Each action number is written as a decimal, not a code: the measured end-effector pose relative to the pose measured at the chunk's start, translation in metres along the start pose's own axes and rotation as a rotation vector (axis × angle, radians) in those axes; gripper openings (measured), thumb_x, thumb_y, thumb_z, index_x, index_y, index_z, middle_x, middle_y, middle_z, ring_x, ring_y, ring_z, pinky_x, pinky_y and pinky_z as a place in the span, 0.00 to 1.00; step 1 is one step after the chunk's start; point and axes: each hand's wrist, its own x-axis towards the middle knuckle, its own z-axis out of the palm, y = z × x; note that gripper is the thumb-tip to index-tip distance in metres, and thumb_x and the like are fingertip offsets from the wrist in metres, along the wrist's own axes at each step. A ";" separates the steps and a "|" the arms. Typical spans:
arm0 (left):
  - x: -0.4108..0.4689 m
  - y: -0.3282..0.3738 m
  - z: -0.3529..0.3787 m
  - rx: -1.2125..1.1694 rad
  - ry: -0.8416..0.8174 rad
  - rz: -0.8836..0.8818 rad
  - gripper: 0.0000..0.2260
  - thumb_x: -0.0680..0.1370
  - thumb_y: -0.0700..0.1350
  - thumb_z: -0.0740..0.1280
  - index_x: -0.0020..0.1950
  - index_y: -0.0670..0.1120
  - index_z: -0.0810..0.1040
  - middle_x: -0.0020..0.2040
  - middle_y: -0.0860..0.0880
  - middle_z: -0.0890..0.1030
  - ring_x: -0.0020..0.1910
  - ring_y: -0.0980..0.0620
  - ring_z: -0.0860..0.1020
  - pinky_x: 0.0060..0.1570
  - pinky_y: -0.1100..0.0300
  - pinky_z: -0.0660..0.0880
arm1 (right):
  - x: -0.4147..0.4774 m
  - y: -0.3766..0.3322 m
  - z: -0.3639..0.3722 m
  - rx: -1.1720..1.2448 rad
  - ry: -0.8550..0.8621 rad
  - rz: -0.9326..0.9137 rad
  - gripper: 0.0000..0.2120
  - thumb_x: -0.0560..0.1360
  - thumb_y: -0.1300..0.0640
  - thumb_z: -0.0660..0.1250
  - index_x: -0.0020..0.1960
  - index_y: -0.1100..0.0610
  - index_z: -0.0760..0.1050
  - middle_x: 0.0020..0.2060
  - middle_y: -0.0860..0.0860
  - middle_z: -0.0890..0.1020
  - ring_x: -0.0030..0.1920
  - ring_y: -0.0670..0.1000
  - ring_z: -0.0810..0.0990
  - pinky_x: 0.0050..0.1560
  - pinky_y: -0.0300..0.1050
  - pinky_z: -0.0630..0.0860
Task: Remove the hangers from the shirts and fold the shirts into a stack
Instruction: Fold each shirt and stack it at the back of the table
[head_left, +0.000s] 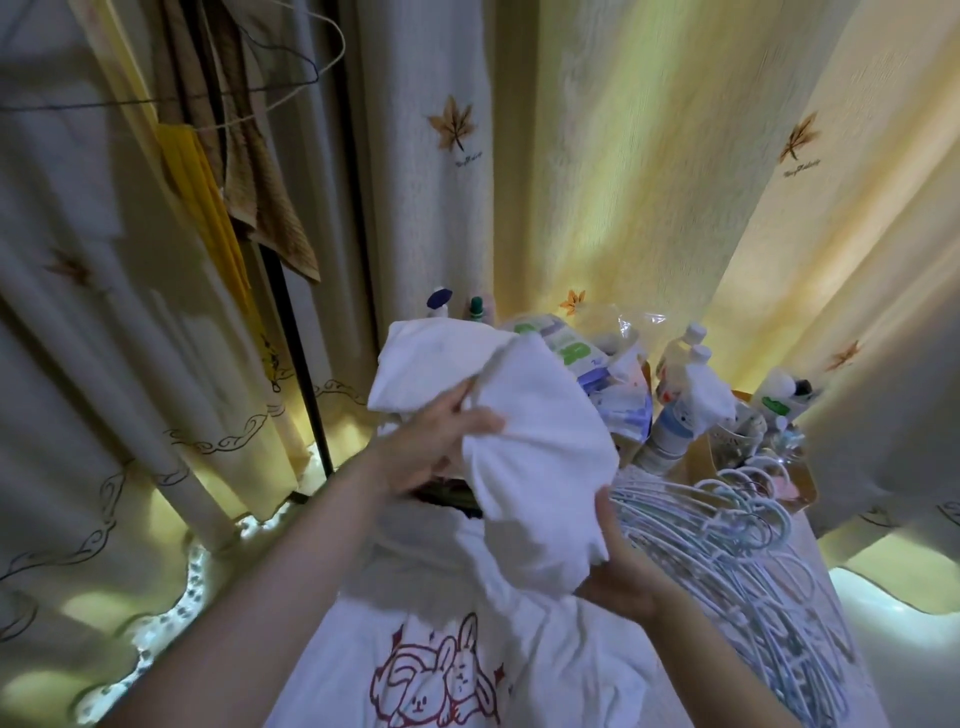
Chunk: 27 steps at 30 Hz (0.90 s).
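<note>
A folded white shirt (524, 415) is held up in the air above the table. My left hand (441, 441) grips its upper left part, thumb over the cloth. My right hand (618, 566) holds its lower right edge from underneath. Below it, a white shirt with a red rabbit print (447, 670) lies spread flat on the table. A heap of several pale blue and white hangers (727, 540) lies to the right of the shirts.
Bottles and packets (675, 400) crowd the far end of the table. Cream curtains with leaf prints (571, 182) hang all round. At upper left a black rack pole (296, 353) carries a brown towel, a yellow cloth and wire hangers (291, 78).
</note>
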 end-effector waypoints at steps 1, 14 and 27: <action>0.007 0.015 -0.005 -0.010 0.011 0.046 0.19 0.68 0.41 0.71 0.57 0.53 0.75 0.45 0.55 0.85 0.45 0.54 0.83 0.39 0.62 0.79 | 0.001 -0.017 0.009 0.057 -0.058 -0.042 0.35 0.64 0.30 0.66 0.65 0.48 0.75 0.66 0.53 0.76 0.65 0.55 0.75 0.58 0.52 0.77; 0.087 0.019 -0.113 0.266 0.571 -0.116 0.21 0.78 0.43 0.66 0.68 0.38 0.68 0.63 0.38 0.76 0.57 0.41 0.77 0.51 0.50 0.75 | 0.098 -0.173 0.032 -0.661 0.603 -0.445 0.28 0.73 0.58 0.71 0.70 0.55 0.66 0.61 0.59 0.74 0.54 0.56 0.78 0.48 0.48 0.78; 0.016 -0.109 -0.154 0.454 0.984 -0.241 0.14 0.81 0.47 0.58 0.51 0.35 0.72 0.45 0.38 0.77 0.50 0.35 0.78 0.43 0.49 0.73 | 0.073 -0.023 -0.051 -0.539 0.847 -0.321 0.08 0.78 0.63 0.61 0.55 0.64 0.76 0.45 0.61 0.81 0.38 0.55 0.79 0.39 0.50 0.76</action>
